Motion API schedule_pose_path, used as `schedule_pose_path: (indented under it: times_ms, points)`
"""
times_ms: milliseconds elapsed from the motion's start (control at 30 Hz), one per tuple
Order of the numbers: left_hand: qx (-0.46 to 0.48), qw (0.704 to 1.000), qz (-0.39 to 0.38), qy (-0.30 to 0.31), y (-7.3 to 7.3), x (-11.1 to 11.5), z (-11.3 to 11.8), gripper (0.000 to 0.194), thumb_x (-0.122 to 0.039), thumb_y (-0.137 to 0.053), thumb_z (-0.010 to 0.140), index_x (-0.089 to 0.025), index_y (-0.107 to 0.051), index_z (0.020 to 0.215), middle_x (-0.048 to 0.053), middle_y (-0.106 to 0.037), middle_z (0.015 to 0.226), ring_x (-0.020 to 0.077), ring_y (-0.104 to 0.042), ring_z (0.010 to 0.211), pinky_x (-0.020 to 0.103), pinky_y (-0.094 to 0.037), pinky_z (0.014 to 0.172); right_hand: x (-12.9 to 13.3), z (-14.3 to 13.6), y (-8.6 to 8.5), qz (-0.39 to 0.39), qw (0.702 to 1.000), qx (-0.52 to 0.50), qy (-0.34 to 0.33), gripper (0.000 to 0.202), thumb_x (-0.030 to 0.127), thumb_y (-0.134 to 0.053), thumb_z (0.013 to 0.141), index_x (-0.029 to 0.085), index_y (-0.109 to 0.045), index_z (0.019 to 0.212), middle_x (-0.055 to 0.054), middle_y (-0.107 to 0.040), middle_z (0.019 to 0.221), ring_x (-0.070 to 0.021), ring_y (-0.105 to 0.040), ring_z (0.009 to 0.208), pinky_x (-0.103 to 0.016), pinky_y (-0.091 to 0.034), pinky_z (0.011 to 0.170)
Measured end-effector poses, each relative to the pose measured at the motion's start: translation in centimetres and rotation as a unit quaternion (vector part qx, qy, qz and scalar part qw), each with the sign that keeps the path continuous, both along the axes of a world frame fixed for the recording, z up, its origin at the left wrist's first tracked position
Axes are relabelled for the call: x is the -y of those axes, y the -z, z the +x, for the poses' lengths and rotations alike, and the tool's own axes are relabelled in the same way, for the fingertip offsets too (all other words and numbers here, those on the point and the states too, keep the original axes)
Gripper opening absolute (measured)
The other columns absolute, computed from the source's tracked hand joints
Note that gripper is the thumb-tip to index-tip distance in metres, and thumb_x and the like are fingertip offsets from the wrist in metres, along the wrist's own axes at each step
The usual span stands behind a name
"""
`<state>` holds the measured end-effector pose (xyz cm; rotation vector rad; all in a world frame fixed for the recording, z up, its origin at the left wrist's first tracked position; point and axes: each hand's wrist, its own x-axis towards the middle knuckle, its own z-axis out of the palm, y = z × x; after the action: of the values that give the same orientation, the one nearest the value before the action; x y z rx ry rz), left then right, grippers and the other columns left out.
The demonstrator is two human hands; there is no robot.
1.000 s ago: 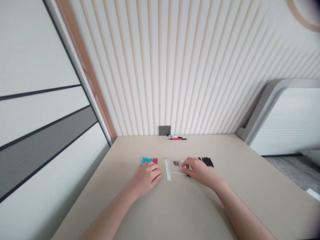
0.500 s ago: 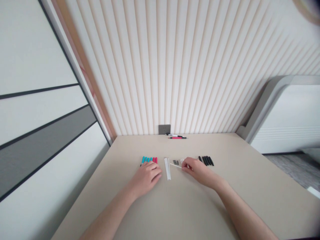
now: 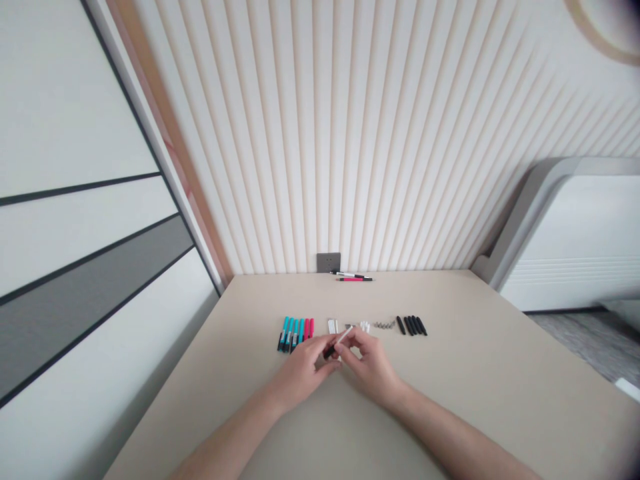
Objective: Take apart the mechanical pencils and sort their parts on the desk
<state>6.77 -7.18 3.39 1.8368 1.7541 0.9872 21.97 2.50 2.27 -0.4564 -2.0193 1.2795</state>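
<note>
On the near side of the loose white sticks (image 3: 333, 326), the left hand (image 3: 303, 373) pinches a short black piece (image 3: 329, 353) and the right hand (image 3: 373, 368) a thin white tube (image 3: 345, 334) seeming to meet its end, both best lined up straight and steadied close to the join.

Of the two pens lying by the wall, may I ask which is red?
The front pen, farther from the wall; it is mostly red, whereas the rear pen is white and black.

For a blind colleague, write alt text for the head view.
A left hand and right hand hold a white rod and black piece above a table. Beyond lie teal tubes, pink tubes, white rods and black tubes; two pens lie near the wall.
</note>
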Motion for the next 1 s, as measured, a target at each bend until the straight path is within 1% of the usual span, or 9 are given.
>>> schedule_pose_path:
  times_ms: [100,200,300,433,567,667,833,933,1000]
  points:
    - [0.01,1.0,-0.011,-0.008,0.2,-0.2,0.0,0.04,-0.028,-0.057,0.089,-0.023,-0.054,0.128,0.005,-0.069,0.102,0.0193,-0.063,0.087,0.029,-0.05,0.082,-0.1,0.3,-0.5,0.026,1.0,-0.001,-0.008,0.011,0.026,-0.056,0.089,0.019,-0.062,0.084,-0.002,-0.067,0.078,-0.0149,-0.061,0.073,-0.027,-0.047,0.073]
    - [-0.029,0.999,-0.014,-0.022,0.2,-0.2,-0.2,0.044,-0.031,-0.058,0.088,-0.025,-0.052,0.131,0.002,-0.068,0.088,0.0185,-0.063,0.081,0.028,-0.049,0.078,-0.7,0.7,-0.7,0.033,0.999,-0.002,0.023,0.012,0.028,-0.057,0.089,0.018,-0.063,0.085,-0.002,-0.065,0.078,-0.0155,-0.058,0.074,-0.028,-0.046,0.073]
    - [-0.065,0.997,-0.004,-0.035,0.2,0.0,-0.4,0.036,-0.03,-0.059,0.088,-0.024,-0.057,0.123,0.001,-0.067,0.084,0.0187,-0.063,0.082,0.027,-0.049,0.077,-1.6,1.1,-0.6,-0.013,0.999,-0.022,0.04,0.017,0.033,-0.057,0.091,0.018,-0.063,0.089,-0.003,-0.065,0.08,-0.0158,-0.057,0.074,-0.029,-0.046,0.072]
    - [-0.088,0.996,0.014,-0.028,0.0,0.1,-0.5,0.022,-0.028,-0.057,0.089,-0.022,-0.062,0.11,0.002,-0.068,0.087,0.0183,-0.064,0.082,0.027,-0.049,0.078,-2.5,1.2,-0.7,-0.091,0.993,-0.07,0.032,0.02,0.038,-0.058,0.09,0.018,-0.062,0.09,-0.004,-0.066,0.086,-0.0153,-0.057,0.073,-0.029,-0.047,0.071]
    - [-0.109,0.993,0.039,-0.026,-0.1,0.2,-0.6,0.022,-0.025,-0.054,0.091,-0.022,-0.06,0.112,0.002,-0.07,0.09,0.0178,-0.065,0.084,0.027,-0.049,0.079,-2.9,1.3,-0.8,-0.133,0.986,-0.1,0.027,0.022,0.04,-0.061,0.088,0.018,-0.061,0.086,-0.006,-0.067,0.092,-0.0138,-0.057,0.069,-0.029,-0.048,0.068]
    - [-0.139,0.987,0.065,-0.035,-0.2,0.3,-0.9,0.021,-0.024,-0.053,0.091,-0.023,-0.06,0.112,0.003,-0.07,0.093,0.0183,-0.065,0.087,0.028,-0.049,0.08,-3.4,1.4,-0.7,-0.142,0.983,-0.11,0.04,0.023,0.041,-0.06,0.088,0.018,-0.059,0.086,-0.005,-0.067,0.088,-0.0126,-0.056,0.064,-0.028,-0.048,0.064]
    - [-0.202,0.971,0.099,-0.078,-0.5,0.4,-1.7,0.02,-0.023,-0.05,0.093,-0.023,-0.059,0.111,0.005,-0.069,0.097,0.0209,-0.063,0.092,0.033,-0.048,0.083,-4.3,1.4,0.3,-0.123,0.987,-0.073,0.075,0.027,0.041,-0.062,0.086,0.018,-0.058,0.101,0.0,-0.061,0.072,-0.0121,-0.052,0.058,-0.025,-0.044,0.057]
    - [-0.216,0.967,0.11,-0.075,-0.7,0.4,-1.9,0.019,-0.023,-0.05,0.093,-0.023,-0.059,0.11,0.005,-0.069,0.096,0.0206,-0.064,0.092,0.033,-0.048,0.084,-4.4,1.4,0.7,-0.089,0.992,-0.035,0.079,0.023,0.039,-0.059,0.088,0.019,-0.058,0.097,-0.001,-0.062,0.074,-0.0129,-0.053,0.059,-0.027,-0.046,0.06]
    - [-0.226,0.966,0.11,-0.055,-0.7,0.5,-1.7,0.017,-0.022,-0.051,0.093,-0.022,-0.06,0.108,0.004,-0.069,0.091,0.0202,-0.064,0.088,0.032,-0.049,0.08,-4.3,1.5,0.8,-0.032,0.996,-0.002,0.079,0.015,0.034,-0.056,0.089,0.019,-0.058,0.092,-0.003,-0.064,0.081,-0.0138,-0.056,0.064,-0.028,-0.047,0.065]
